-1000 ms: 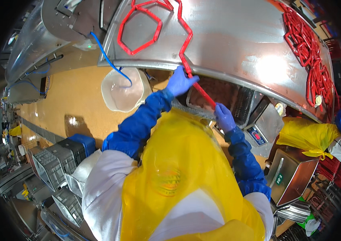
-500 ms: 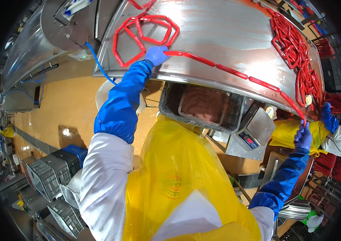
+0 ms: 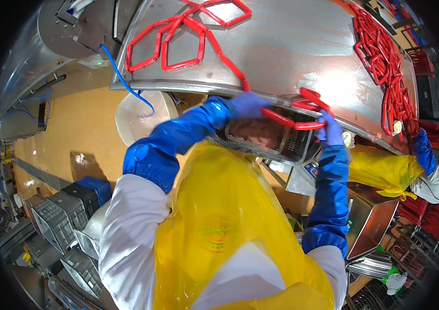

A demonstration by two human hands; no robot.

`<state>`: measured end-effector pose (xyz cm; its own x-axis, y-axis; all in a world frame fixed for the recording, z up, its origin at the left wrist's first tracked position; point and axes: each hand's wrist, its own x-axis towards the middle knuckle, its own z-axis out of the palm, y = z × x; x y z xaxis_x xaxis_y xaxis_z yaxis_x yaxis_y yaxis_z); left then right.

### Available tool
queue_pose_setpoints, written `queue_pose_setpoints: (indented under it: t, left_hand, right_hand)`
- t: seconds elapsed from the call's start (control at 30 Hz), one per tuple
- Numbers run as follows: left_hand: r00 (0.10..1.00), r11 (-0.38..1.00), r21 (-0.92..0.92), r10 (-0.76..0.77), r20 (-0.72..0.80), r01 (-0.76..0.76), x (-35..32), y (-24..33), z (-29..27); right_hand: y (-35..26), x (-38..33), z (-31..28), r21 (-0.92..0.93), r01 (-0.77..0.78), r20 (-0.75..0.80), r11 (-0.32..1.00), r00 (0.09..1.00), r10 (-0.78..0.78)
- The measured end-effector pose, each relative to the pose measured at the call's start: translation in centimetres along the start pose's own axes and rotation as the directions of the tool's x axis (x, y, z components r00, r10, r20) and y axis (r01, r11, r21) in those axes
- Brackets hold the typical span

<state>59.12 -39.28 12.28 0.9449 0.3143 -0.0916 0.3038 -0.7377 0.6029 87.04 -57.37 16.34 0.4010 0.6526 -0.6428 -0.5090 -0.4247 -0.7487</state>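
A chain of red sausage links (image 3: 222, 54) lies in loops on the left of the steel table and runs down to the table's front edge. There my left hand (image 3: 247, 105), gloved in purple and blurred by motion, is closed round the chain. From it a short stretch of links crosses over a dark crate to my right hand (image 3: 331, 133). My right hand, also gloved, pinches the chain, and a few folded links (image 3: 310, 99) rest on the table edge just above it.
A large heap of red sausages (image 3: 380, 57) covers the table's right end. Under the front edge, a dark crate (image 3: 299, 144) holds pink meat paste (image 3: 258, 131). A white tub (image 3: 137, 121) and a blue hose (image 3: 121, 72) are at left. A co-worker's blue sleeve (image 3: 422, 150) shows at right.
My hands have come closer together: the left moved right, the right moved left and up. The stretched chain between them is now short and folded, and the loops on the left have shifted.
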Motion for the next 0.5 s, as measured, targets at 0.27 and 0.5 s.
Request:
queue_pose_setpoints:
  t: [0.27,0.5]
  left_hand:
    - [0.955,0.863,0.502,0.104,-0.278,0.052,-8.2,-18.4,-9.6]
    - [0.996,0.961,0.276,0.029,-0.079,-0.006,-3.3,-8.3,-8.6]
  right_hand:
    - [-16.3,6.3,3.7,-0.673,0.427,0.028,0.604,0.831,-0.555]
    - [-11.2,14.5,2.3,-0.431,0.214,-0.260,0.876,0.901,-0.348]
